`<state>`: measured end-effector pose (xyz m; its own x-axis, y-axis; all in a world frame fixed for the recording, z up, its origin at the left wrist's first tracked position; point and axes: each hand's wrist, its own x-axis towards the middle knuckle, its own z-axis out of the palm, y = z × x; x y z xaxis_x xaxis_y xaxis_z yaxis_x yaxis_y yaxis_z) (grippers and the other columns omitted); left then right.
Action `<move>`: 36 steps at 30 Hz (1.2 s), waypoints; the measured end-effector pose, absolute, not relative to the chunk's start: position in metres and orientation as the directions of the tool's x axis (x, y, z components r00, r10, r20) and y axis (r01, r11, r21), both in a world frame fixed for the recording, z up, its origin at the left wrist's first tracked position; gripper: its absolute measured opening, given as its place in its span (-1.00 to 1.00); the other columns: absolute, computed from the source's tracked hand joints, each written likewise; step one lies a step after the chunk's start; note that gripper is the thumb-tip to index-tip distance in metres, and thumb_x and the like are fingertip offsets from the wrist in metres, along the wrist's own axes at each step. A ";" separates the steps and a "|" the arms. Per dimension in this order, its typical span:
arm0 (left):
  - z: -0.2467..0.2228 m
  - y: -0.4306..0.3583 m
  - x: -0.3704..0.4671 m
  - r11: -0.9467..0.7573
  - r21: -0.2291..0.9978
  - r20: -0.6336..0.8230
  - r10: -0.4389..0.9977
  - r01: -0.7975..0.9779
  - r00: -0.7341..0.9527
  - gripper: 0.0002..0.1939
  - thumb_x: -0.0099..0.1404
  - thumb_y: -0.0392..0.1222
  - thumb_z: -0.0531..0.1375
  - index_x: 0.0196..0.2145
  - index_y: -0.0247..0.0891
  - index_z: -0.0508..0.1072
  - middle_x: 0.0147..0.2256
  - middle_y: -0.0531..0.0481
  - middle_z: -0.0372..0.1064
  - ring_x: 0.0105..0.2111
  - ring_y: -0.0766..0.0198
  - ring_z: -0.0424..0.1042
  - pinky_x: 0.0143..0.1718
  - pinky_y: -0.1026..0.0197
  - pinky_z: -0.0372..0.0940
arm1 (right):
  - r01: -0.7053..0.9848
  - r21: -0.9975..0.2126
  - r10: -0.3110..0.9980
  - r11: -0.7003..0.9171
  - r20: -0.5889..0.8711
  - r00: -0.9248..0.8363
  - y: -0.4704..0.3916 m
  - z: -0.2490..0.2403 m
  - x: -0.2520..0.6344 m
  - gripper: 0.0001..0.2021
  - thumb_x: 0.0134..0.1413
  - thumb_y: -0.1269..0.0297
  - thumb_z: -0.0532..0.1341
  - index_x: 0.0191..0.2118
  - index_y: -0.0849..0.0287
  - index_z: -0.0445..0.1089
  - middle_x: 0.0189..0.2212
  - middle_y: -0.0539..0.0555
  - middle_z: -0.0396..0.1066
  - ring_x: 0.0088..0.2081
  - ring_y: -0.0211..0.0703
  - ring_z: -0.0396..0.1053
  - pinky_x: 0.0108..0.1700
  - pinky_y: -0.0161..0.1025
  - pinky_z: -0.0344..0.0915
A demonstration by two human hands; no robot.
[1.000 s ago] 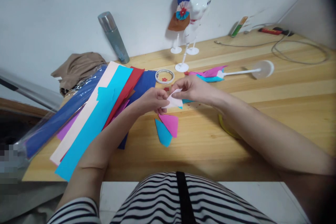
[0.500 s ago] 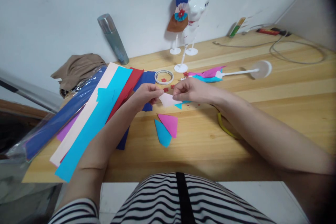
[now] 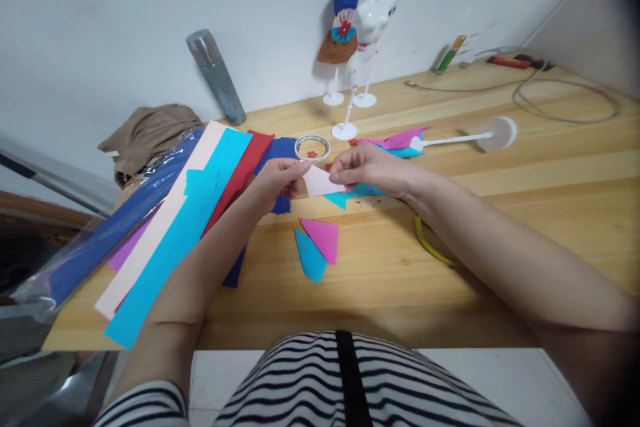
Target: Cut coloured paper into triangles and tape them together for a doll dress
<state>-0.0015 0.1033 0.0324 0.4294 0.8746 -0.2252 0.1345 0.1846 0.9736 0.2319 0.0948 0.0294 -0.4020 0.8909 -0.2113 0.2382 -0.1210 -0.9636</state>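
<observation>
A small pale pink paper piece (image 3: 319, 182) is stretched between my two hands above the table. My left hand (image 3: 280, 183) pinches its left corner, and my right hand (image 3: 364, 172) pinches its right side. Beneath my right hand lies a blue paper scrap (image 3: 357, 193). Closer to me, a magenta paper piece (image 3: 325, 237) partly overlaps a blue paper piece (image 3: 311, 257). Beyond my hands are a roll of tape (image 3: 327, 150) and several small red flowers (image 3: 313, 155). A mannequin stand (image 3: 455, 140) lies on its side, magenta and blue paper around its body.
Long strips of blue paper (image 3: 165, 267), pale pink and red paper lie at left, beside a plastic-wrapped blue roll (image 3: 120, 220). At the back stand a flask (image 3: 220, 80) and several mannequins (image 3: 373, 20). A cable (image 3: 520, 87) loops at right; a yellow handle (image 3: 430, 243) shows under my right forearm.
The pale pink piece has turned slightly and more of it shows between my fingers. More of the blue scrap beneath my right hand is visible.
</observation>
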 end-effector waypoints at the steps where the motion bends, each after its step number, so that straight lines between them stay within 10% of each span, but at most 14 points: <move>1: 0.031 0.103 -0.002 0.181 0.974 -0.222 0.873 0.135 0.435 -0.45 0.19 0.18 0.49 -0.57 -0.31 0.42 -0.60 0.03 0.37 -0.67 0.48 0.25 -0.63 0.36 0.07 | 0.231 -0.965 0.891 -0.127 -0.213 -0.400 0.095 0.028 0.232 -0.79 -0.04 0.25 0.49 -0.54 0.14 0.50 -0.54 -0.02 0.41 -0.47 -0.27 0.32 -0.33 -0.24 0.32; 10: 0.035 0.098 0.002 0.178 0.979 -0.206 0.873 0.104 0.443 -0.47 0.06 0.09 0.56 -0.60 -0.30 0.39 -0.67 0.08 0.27 -0.67 0.49 0.18 -0.62 0.38 0.05 | 0.213 -0.975 0.925 0.055 -0.030 -0.379 0.097 0.022 0.231 -0.71 0.11 0.10 0.40 -0.52 0.11 0.43 -0.55 0.00 0.40 -0.49 -0.23 0.29 -0.38 -0.21 0.25; 20: 0.045 0.093 0.013 0.465 0.885 -0.426 0.808 0.003 0.407 -0.47 0.27 -0.17 0.41 -0.69 -0.26 0.22 -0.73 0.15 0.07 -0.73 0.52 0.02 -0.68 0.41 -0.07 | 0.195 -0.846 0.815 0.497 0.377 -0.441 0.090 0.025 0.225 -0.85 0.09 0.18 0.44 -0.19 -0.04 0.57 0.02 0.11 0.58 0.00 0.06 0.52 -0.10 -0.07 0.47; 30: 0.043 0.097 0.018 0.382 0.923 -0.375 0.870 0.043 0.322 -0.23 0.40 0.53 0.06 -0.45 -0.30 0.49 -0.50 -0.08 0.45 -0.58 0.32 0.42 -0.55 0.31 0.27 | 0.028 -0.999 0.936 0.036 0.024 -0.351 0.089 0.027 0.223 -0.68 -0.09 0.04 0.55 -0.49 0.10 0.48 -0.60 -0.01 0.43 -0.56 -0.27 0.25 -0.49 -0.25 0.20; 36: 0.037 0.090 0.013 0.184 0.983 -0.165 0.886 -0.002 0.433 -0.33 0.01 0.42 0.49 -0.38 -0.33 0.57 -0.44 -0.10 0.55 -0.44 0.26 0.54 -0.40 0.29 0.43 | 0.049 -0.999 0.952 -0.010 -0.024 -0.307 0.087 0.031 0.223 -0.67 -0.07 0.12 0.54 -0.53 0.10 0.42 -0.63 -0.03 0.39 -0.57 -0.31 0.24 -0.50 -0.28 0.18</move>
